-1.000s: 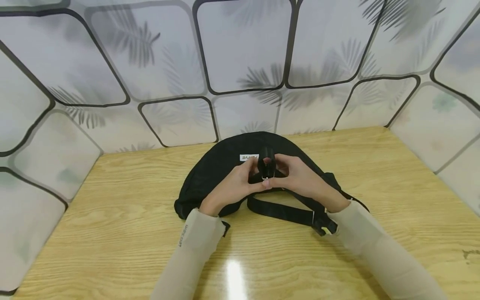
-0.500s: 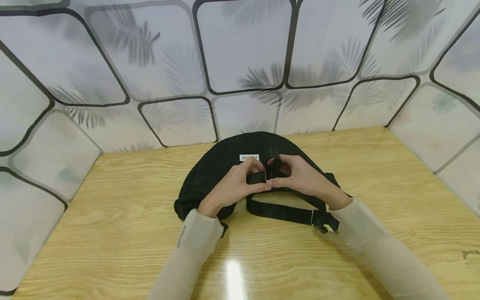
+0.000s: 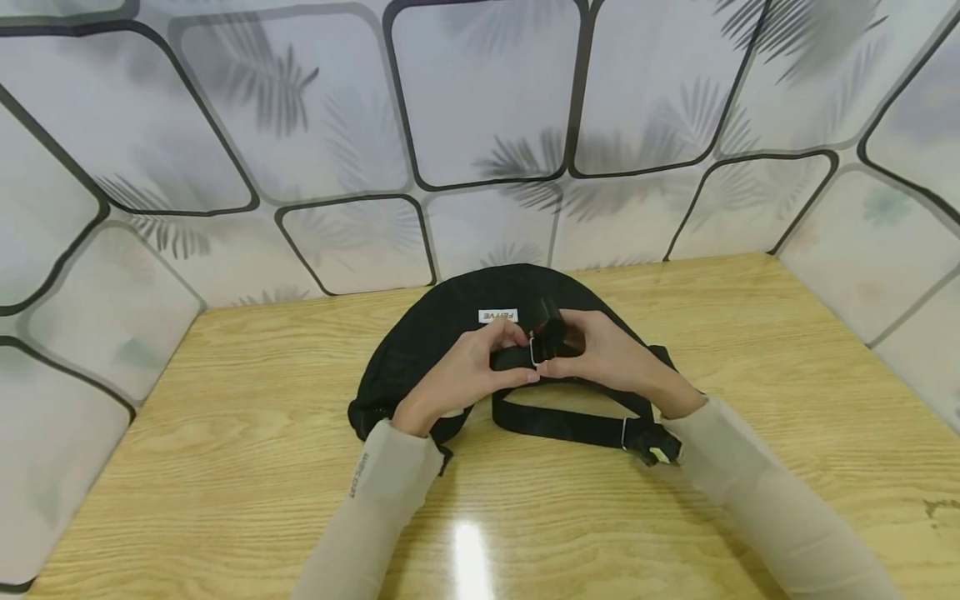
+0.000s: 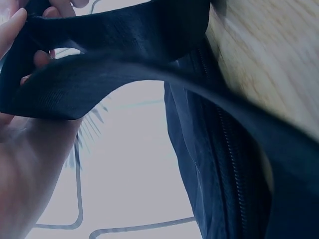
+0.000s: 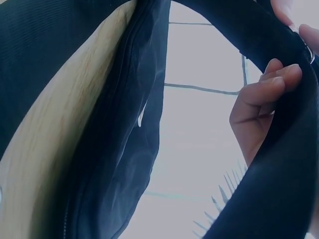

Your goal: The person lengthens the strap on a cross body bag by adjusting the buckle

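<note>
A black waist bag (image 3: 431, 342) with a white label (image 3: 498, 316) lies on the wooden table. Above its lower side, both hands hold its black webbing strap (image 3: 512, 357). My left hand (image 3: 461, 371) pinches the strap from the left, just beside a thin metal slider (image 3: 533, 350). From the right, my right hand (image 3: 611, 358) pinches the strap at the slider, where a loop of webbing (image 3: 552, 327) stands up. Strap lengths hang below the fingers in the left wrist view. The zip (image 4: 227, 149) runs along the bag there. Some fingertips are hidden behind the webbing.
A black buckle (image 3: 651, 442) on the strap's other stretch lies by the right sleeve. Another dark strap end (image 3: 446, 460) shows beside the left cuff. Patterned panels (image 3: 487, 92) rise behind the wooden table (image 3: 247, 433) and at its sides.
The standing webbing loop has turned and leaned to the right, and the slider shows more from the side. Both hands keep hold of the strap and have barely shifted.
</note>
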